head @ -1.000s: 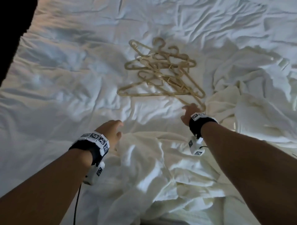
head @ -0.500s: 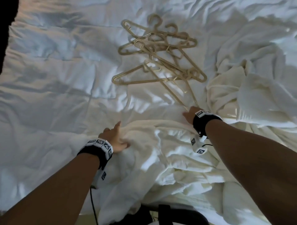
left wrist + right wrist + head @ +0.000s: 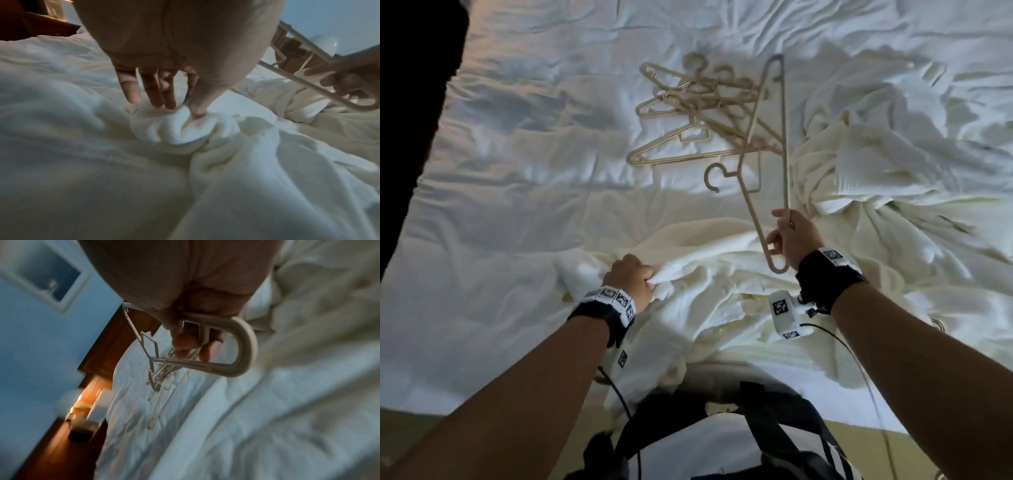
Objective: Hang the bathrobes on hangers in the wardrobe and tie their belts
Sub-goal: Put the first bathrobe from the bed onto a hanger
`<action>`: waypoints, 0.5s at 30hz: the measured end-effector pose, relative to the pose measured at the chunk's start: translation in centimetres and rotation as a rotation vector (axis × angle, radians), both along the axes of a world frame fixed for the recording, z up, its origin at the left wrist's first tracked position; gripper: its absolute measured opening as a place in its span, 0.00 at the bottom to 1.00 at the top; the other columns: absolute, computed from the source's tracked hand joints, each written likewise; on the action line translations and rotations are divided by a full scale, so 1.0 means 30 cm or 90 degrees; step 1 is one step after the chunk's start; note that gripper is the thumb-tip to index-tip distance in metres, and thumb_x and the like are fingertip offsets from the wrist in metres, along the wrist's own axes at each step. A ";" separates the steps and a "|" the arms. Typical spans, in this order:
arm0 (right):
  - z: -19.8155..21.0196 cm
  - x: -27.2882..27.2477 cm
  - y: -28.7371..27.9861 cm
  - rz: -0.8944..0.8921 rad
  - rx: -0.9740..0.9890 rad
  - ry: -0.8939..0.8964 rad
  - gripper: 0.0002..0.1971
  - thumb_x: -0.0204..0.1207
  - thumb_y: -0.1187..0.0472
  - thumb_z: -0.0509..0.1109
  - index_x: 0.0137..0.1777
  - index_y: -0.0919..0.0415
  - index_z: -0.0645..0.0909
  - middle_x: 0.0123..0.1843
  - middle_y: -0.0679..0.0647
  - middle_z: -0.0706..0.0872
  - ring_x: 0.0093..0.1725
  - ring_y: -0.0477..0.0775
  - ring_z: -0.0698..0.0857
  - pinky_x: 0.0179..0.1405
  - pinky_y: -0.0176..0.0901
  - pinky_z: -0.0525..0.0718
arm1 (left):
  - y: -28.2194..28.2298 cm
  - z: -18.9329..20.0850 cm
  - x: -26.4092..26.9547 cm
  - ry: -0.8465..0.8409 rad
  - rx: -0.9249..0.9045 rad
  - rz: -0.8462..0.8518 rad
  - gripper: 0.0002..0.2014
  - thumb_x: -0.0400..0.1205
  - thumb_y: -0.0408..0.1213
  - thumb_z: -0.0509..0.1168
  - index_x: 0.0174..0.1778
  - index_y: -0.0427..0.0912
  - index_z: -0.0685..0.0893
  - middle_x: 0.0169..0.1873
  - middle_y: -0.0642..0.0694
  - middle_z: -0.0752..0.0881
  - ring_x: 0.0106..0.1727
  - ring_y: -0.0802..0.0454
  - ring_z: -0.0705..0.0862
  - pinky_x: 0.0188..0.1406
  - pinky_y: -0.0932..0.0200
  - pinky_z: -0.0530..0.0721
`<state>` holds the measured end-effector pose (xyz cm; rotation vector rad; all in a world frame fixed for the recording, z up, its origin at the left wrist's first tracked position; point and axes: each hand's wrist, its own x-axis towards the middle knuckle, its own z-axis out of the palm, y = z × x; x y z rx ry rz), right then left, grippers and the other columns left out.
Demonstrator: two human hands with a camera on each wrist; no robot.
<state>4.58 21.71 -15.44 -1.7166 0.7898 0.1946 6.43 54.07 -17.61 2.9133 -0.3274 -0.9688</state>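
Observation:
A cream bathrobe [image 3: 722,274] lies crumpled on the bed in front of me. My left hand [image 3: 633,277] pinches a fold of the bathrobe [image 3: 185,128] between thumb and fingers [image 3: 156,97]. My right hand [image 3: 791,236] grips one end of a beige plastic hanger [image 3: 753,150] and holds it up above the bed, hook pointing left. In the right wrist view the fingers [image 3: 191,340] curl round the hanger's rounded end [image 3: 236,347]. Several more hangers [image 3: 688,113] lie in a pile farther up the bed. A second bathrobe [image 3: 876,164] is heaped to the right.
The bed's white sheet [image 3: 517,205] is wrinkled all over. Dark wooden furniture [image 3: 410,120] stands along the left. A lit nightstand [image 3: 86,402] and a framed picture [image 3: 47,272] are beside the bed. Black straps [image 3: 756,421] hang below me at the bed's near edge.
My right hand has pulled one hanger out of the pile and lifted it toward me. My left hand has closed on a fold of the near bathrobe.

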 end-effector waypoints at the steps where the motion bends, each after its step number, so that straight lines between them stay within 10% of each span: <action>1: 0.014 -0.046 0.013 -0.058 0.077 0.001 0.14 0.87 0.63 0.52 0.64 0.61 0.77 0.30 0.56 0.79 0.24 0.48 0.76 0.33 0.47 0.85 | 0.014 0.009 -0.045 0.004 -0.010 -0.006 0.08 0.79 0.42 0.64 0.51 0.48 0.85 0.76 0.43 0.68 0.73 0.39 0.69 0.69 0.47 0.72; 8: 0.050 -0.276 0.143 -0.236 0.453 0.118 0.15 0.84 0.59 0.56 0.64 0.59 0.79 0.24 0.49 0.64 0.19 0.46 0.59 0.21 0.35 0.58 | 0.127 0.039 -0.263 0.082 -0.072 -0.032 0.13 0.75 0.47 0.65 0.31 0.47 0.70 0.84 0.45 0.56 0.82 0.44 0.57 0.74 0.49 0.68; 11: 0.050 -0.333 0.235 -0.198 0.424 0.146 0.14 0.80 0.58 0.63 0.62 0.59 0.82 0.28 0.49 0.59 0.21 0.48 0.55 0.21 0.35 0.52 | 0.135 0.054 -0.314 0.153 -0.132 -0.044 0.16 0.68 0.50 0.62 0.24 0.43 0.68 0.81 0.40 0.62 0.76 0.43 0.71 0.60 0.57 0.78; 15: 0.049 -0.365 0.370 -0.171 0.442 0.147 0.10 0.82 0.53 0.61 0.51 0.58 0.81 0.27 0.49 0.59 0.21 0.48 0.53 0.22 0.35 0.50 | 0.159 0.067 -0.352 0.206 -0.236 0.051 0.14 0.66 0.55 0.63 0.23 0.49 0.74 0.51 0.46 0.87 0.54 0.43 0.85 0.40 0.64 0.74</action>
